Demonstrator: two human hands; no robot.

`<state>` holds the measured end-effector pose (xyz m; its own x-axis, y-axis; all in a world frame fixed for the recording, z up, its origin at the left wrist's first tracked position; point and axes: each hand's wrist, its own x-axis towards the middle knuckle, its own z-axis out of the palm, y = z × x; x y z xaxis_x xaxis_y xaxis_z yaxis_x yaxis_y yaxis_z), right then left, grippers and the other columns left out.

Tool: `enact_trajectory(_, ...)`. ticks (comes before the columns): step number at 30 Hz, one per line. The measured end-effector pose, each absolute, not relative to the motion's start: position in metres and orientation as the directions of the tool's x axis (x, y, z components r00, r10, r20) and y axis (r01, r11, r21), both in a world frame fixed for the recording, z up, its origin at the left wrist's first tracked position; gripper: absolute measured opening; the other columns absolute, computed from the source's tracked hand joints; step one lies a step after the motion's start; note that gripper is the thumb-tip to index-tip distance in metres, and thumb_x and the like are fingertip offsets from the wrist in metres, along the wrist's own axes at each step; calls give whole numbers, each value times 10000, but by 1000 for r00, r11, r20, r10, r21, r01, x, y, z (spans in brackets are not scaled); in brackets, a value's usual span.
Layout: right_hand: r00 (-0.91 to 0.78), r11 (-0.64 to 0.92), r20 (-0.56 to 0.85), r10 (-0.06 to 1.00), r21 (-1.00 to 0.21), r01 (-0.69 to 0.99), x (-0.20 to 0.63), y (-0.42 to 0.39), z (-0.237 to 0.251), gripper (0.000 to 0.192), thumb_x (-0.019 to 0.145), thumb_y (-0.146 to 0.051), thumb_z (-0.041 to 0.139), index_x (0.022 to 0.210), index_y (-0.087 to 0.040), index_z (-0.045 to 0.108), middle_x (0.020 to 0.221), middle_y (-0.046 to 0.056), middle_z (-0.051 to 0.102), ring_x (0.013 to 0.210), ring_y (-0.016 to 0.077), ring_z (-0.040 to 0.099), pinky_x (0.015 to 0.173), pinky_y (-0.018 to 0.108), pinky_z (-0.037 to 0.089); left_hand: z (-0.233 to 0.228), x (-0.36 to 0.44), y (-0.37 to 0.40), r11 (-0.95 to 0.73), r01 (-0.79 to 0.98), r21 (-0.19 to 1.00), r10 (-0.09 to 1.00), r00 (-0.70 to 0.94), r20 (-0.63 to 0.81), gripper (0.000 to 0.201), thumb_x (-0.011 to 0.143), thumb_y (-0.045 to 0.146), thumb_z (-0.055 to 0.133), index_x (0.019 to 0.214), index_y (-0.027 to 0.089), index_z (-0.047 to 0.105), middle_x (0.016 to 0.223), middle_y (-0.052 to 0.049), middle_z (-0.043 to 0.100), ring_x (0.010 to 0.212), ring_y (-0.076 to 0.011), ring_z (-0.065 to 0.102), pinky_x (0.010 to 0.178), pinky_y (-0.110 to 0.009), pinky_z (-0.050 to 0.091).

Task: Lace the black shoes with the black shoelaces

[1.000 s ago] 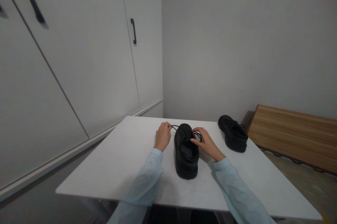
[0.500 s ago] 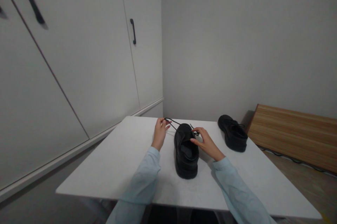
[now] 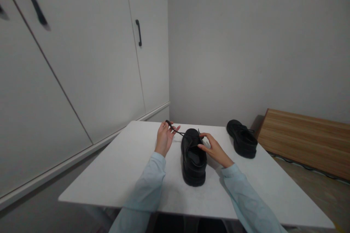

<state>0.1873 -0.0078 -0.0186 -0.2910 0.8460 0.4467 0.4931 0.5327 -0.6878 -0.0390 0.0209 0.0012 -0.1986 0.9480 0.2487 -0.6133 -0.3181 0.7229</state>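
Note:
A black lace-up shoe [image 3: 193, 160] stands on the white table [image 3: 123, 167], toe pointing away from me. My left hand [image 3: 164, 139] is to the shoe's left and pinches a black shoelace [image 3: 175, 130] that runs taut from the fingers to the shoe's front. My right hand [image 3: 214, 149] rests against the shoe's right side, fingertips at the tongue and eyelets. Both arms wear pale blue sleeves.
A second black shoe [image 3: 242, 138] sits at the table's far right. White cupboard doors with a black handle [image 3: 139, 32] fill the left. A wooden board [image 3: 303, 138] lies low on the right, and a grey wall stands behind.
My left hand has drawn the lace out to the left and away from the shoe, pulling it taut. The lace loop by my right hand has shrunk. The shoe has stayed put.

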Motion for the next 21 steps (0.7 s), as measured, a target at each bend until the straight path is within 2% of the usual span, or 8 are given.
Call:
enact_trajectory(3,-283,527,445,850,-692,494,187,-8,-19,393,800,-428,584,1114,-206,504,1140,81,566,1117,243,508,981,408,387,3,-38,19,-316,-628,711,948,-189,254,144,851,299,525,818,180,451,833,11,550,561,-37,486,686,-297,527)
enact_trajectory(5,-280,526,446,850,-691,496,187,-8,-19,395,800,-432,580,1114,-203,505,1136,80,567,1115,244,509,982,411,385,3,-38,18,-316,-593,741,948,-175,265,162,836,321,539,820,182,457,827,16,533,536,-32,461,560,-216,474)
enact_trajectory(9,-284,523,440,852,-689,502,186,-9,-19,396,806,-435,574,1115,-196,506,1134,84,566,1113,242,510,986,413,380,1,-39,20,-330,-423,844,944,-142,298,268,775,411,597,831,172,488,734,26,511,483,-34,410,440,-169,343)
enact_trajectory(12,-281,525,445,850,-686,503,186,-9,-18,385,805,-430,578,1112,-207,513,1130,79,573,1109,242,514,982,416,383,-2,-39,22,-328,-205,922,945,-89,316,332,731,453,626,849,152,551,695,20,528,481,-44,410,446,-177,319)
enact_trajectory(15,-285,529,447,848,-683,504,186,-9,-18,393,803,-432,580,1120,-209,511,1133,77,573,1111,243,513,982,416,384,-3,-39,23,-353,39,935,936,8,353,292,728,411,627,825,136,620,722,-14,600,524,-72,460,492,-198,352)
enact_trajectory(18,-289,535,452,844,-676,506,186,-8,-17,398,801,-438,579,1121,-211,510,1132,77,572,1108,246,515,976,420,389,-2,-38,19,-436,291,852,899,98,427,176,735,315,625,776,153,680,795,-44,660,643,-118,537,606,-235,415)
enact_trajectory(21,-281,535,457,844,-673,511,185,-9,-17,387,800,-437,578,1108,-211,517,1120,76,579,1094,250,522,968,427,394,-1,-37,15,-459,454,764,886,168,433,121,737,261,629,794,184,703,787,-33,673,705,-140,565,685,-255,437)
